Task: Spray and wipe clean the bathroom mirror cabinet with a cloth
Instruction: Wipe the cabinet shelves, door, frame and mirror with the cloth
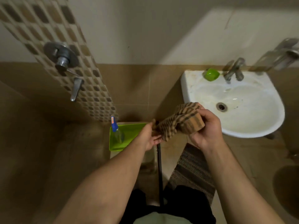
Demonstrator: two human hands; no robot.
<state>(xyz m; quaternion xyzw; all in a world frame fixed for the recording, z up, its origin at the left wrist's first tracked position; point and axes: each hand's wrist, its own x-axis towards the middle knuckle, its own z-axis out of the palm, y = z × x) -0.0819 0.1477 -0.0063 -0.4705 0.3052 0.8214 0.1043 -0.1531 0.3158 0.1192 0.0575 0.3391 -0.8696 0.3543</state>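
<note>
A brown and tan striped cloth [178, 120] is stretched between both my hands at the middle of the view. My left hand [149, 136] pinches its lower left end. My right hand [205, 128] grips the bunched upper right end, in front of the sink. A clear spray bottle with a blue nozzle [117, 131] stands in a green tray [134, 128] on a low stand, just left of my left hand. The mirror cabinet is not in view.
A white wall sink [252, 126] with a chrome tap [233, 70] and a green soap dish [211, 74] is at the right. Shower valves [62, 57] sit on a mosaic tile strip at the left. A striped mat [192, 172] lies on the floor; a black rod [159, 172] stands by my legs.
</note>
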